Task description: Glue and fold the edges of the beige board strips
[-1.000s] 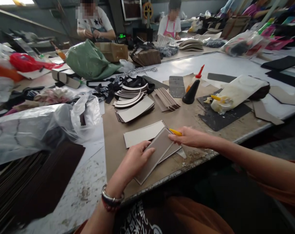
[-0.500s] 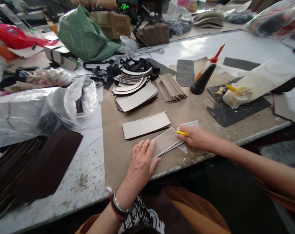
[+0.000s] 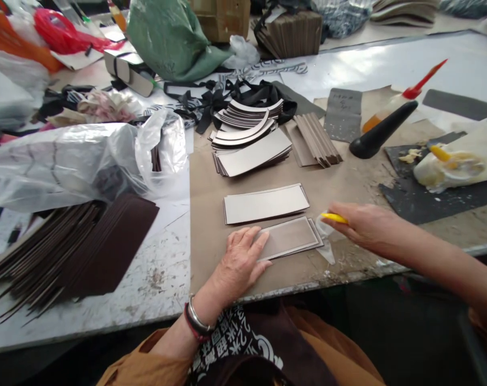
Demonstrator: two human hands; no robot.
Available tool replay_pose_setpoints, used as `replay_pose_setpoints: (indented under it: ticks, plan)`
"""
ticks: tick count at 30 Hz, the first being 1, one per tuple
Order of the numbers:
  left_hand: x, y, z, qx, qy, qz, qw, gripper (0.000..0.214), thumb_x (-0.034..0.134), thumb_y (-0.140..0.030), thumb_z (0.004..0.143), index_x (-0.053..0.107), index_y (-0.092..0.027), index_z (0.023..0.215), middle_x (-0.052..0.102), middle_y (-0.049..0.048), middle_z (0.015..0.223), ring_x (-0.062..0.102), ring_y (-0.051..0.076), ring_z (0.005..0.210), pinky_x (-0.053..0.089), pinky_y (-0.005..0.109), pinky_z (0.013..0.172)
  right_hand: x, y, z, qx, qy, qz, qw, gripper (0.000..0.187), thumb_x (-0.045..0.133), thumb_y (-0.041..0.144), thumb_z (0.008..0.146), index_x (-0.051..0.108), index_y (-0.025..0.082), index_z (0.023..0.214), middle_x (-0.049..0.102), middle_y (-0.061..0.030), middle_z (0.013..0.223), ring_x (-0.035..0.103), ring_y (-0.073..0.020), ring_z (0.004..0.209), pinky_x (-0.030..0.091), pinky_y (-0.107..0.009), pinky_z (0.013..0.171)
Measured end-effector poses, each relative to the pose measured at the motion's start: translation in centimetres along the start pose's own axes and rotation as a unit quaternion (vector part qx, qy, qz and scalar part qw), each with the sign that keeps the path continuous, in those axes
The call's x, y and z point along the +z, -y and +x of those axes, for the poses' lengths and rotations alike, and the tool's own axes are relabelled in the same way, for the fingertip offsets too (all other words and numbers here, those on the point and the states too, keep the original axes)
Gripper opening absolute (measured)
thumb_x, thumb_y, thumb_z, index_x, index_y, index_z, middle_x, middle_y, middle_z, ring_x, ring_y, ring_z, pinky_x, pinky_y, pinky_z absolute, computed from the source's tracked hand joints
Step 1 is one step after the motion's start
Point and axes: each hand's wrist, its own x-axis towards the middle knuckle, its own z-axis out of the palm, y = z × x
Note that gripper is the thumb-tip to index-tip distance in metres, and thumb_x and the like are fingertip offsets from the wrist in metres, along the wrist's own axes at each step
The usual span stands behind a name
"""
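I see bare brown board (image 3: 343, 182) between the pale stack (image 3: 266, 203) and the black cone (image 3: 382, 131), where a hand could pass low. The cone rises there with the red-tipped bottle (image 3: 388, 110) just behind it, so I'd have to go over or around them. Curved strips (image 3: 243, 134) and ribbed pieces (image 3: 319, 139) block the way behind the stack. My left hand (image 3: 239, 262) covers the panel's (image 3: 291, 238) left end; my right hand, (image 3: 358, 222) gripping a yellow tool, (image 3: 335, 217) closes off its right. Leftward, a bare strip of white table (image 3: 166, 257) runs beside the dark sheets (image 3: 110, 241).
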Motion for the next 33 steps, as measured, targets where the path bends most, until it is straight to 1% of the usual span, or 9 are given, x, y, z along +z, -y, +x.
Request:
replay_pose_setpoints:
  ticks: [2,4,6,9,12,16,21,25,33]
  plan:
    - [-0.6,0.2,-0.3,0.017,-0.019,-0.011,1.000,0.052,0.059,-0.035,0.082,0.043,-0.012,0.125,0.049,0.0177,0.125,0.043,0.029,0.117,0.040,0.047,0.097,-2.3,0.3,-0.2,-0.010,-0.104,0.063,0.992,0.035,0.033,0.048,0.092,0.049,0.022,0.075,0.053,-0.0027,0.062,0.049,-0.0169,0.054,0.033,-0.030,0.054]
    - [-1.4,0.8,-0.4,0.013,-0.058,-0.022,0.998,0.050,0.058,-0.036,0.083,0.043,-0.015,0.126,0.049,0.0160,0.126,0.042,0.027,0.120,0.039,0.045,0.100,-4.5,1.2,-0.2,-0.043,-0.221,0.132,0.965,0.038,0.031,0.050,0.093,0.053,0.021,0.080,0.057,-0.0046,0.072,0.053,-0.0164,0.063,0.038,-0.030,0.061]
    - [-2.3,2.1,-0.1,-0.026,-0.105,-0.018,0.994,0.050,0.056,-0.033,0.084,0.039,-0.018,0.129,0.046,0.0154,0.131,0.038,0.026,0.125,0.035,0.046,0.103,-5.9,2.4,0.1,-0.059,-0.297,0.183,0.935,0.044,0.029,0.052,0.093,0.058,0.022,0.081,0.060,-0.0063,0.082,0.055,-0.0165,0.074,0.040,-0.031,0.068]
    - [-2.9,5.1,1.0,-0.086,-0.117,-0.024,0.989,0.063,0.058,-0.037,0.082,0.030,-0.018,0.136,0.035,0.0174,0.141,0.027,0.029,0.134,0.029,0.051,0.107,-6.1,4.4,1.5,-0.007,-0.308,0.301,0.903,0.053,0.030,0.061,0.090,0.060,0.020,0.074,0.057,-0.0038,0.070,0.053,-0.0131,0.059,0.040,-0.028,0.054]
    - [-2.6,7.4,1.9,-0.103,-0.079,-0.093,0.987,0.068,0.060,-0.039,0.081,0.028,-0.017,0.137,0.040,0.0163,0.138,0.034,0.026,0.131,0.032,0.046,0.107,-4.8,5.8,3.0,0.006,-0.274,0.441,0.855,0.049,0.039,0.063,0.086,0.060,0.020,0.074,0.053,0.0003,0.058,0.049,-0.0104,0.046,0.037,-0.024,0.042]
    - [-1.5,7.4,2.0,-0.105,-0.106,-0.115,0.982,0.064,0.064,-0.040,0.077,0.038,-0.017,0.131,0.051,0.0134,0.126,0.046,0.024,0.120,0.038,0.043,0.102,-2.9,7.2,4.1,-0.001,-0.236,0.522,0.820,0.039,0.049,0.055,0.085,0.057,0.018,0.076,0.054,0.0017,0.057,0.052,-0.0102,0.050,0.042,-0.023,0.047]
    - [-0.5,6.2,1.6,-0.096,-0.161,-0.096,0.978,0.061,0.066,-0.044,0.074,0.044,-0.014,0.123,0.054,0.0137,0.117,0.048,0.025,0.112,0.042,0.044,0.098,-0.5,9.7,4.7,0.023,-0.204,0.545,0.813,0.025,0.059,0.043,0.083,0.054,0.018,0.081,0.056,0.0028,0.062,0.053,-0.0102,0.055,0.044,-0.023,0.053]
    - [-0.4,6.4,1.6,-0.094,-0.162,-0.108,0.976,0.057,0.067,-0.041,0.074,0.046,-0.013,0.119,0.053,0.0140,0.115,0.048,0.025,0.110,0.042,0.044,0.097,1.2,10.9,5.4,0.011,-0.190,0.506,0.841,0.025,0.055,0.043,0.084,0.054,0.019,0.080,0.056,0.0016,0.064,0.053,-0.0125,0.057,0.043,-0.025,0.053]
    - [-0.1,6.5,1.5,-0.103,-0.162,-0.125,0.973,0.055,0.070,-0.031,0.073,0.043,-0.017,0.119,0.051,0.0119,0.116,0.047,0.025,0.110,0.041,0.046,0.097,0.2,6.6,4.6,0.082,-0.265,0.291,0.916,0.018,0.050,0.039,0.086,0.052,0.022,0.079,0.057,-0.0029,0.073,0.056,-0.0176,0.067,0.042,-0.030,0.058]
